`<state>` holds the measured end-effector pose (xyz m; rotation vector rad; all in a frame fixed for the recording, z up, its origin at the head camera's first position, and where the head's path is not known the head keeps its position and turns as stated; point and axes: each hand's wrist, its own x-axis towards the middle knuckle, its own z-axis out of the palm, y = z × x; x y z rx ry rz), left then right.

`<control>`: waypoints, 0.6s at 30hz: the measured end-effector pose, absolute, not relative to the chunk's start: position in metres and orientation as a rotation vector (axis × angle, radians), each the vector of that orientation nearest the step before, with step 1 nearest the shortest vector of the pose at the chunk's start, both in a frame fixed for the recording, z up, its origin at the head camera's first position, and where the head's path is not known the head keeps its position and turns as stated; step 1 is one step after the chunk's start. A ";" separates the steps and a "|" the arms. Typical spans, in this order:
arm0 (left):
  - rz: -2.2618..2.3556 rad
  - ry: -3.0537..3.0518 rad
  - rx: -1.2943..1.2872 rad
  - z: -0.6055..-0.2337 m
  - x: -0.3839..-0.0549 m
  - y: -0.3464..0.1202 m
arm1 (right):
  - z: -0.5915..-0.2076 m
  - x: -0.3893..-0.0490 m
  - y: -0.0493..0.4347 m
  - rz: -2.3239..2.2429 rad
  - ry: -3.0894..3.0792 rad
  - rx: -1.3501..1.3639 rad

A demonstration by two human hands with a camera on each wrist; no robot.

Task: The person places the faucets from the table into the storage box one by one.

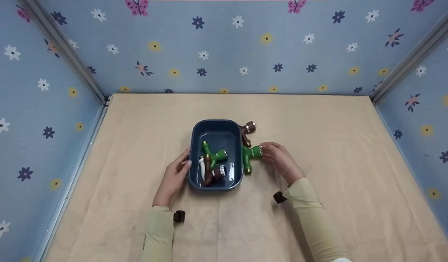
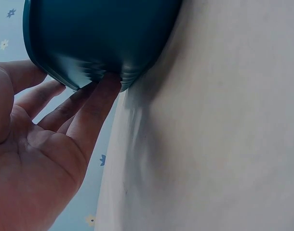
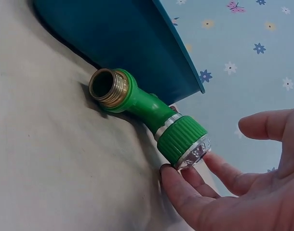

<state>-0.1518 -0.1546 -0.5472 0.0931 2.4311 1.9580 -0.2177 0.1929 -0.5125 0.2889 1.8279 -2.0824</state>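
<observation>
A dark blue tub stands on the table. My left hand touches its left wall with fairly straight fingers. Inside lie a green tap, a brown tap and a small white piece. Outside the right wall, another green tap with a brass threaded end lies against or very near the tub. My right hand has its fingertips at this tap's ribbed, silver-tipped end; the thumb stands apart from it in the right wrist view. Behind it is another brown tap.
A beige cloth covers the table. Blue flower-patterned panels stand at the back and both sides, joined by grey metal posts. A dark band piece sits by each wrist.
</observation>
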 end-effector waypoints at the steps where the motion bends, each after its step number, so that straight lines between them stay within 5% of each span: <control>1: 1.956 2.436 0.095 -0.547 -0.152 -0.155 | -0.513 -0.218 0.193 -2.084 1.825 0.286; 13: 1.964 2.392 0.130 -0.520 -0.144 -0.151 | -0.517 -0.220 0.194 -2.109 1.809 0.274; 18: 1.940 2.426 0.099 -0.537 -0.150 -0.154 | -0.519 -0.222 0.195 -2.123 1.764 0.280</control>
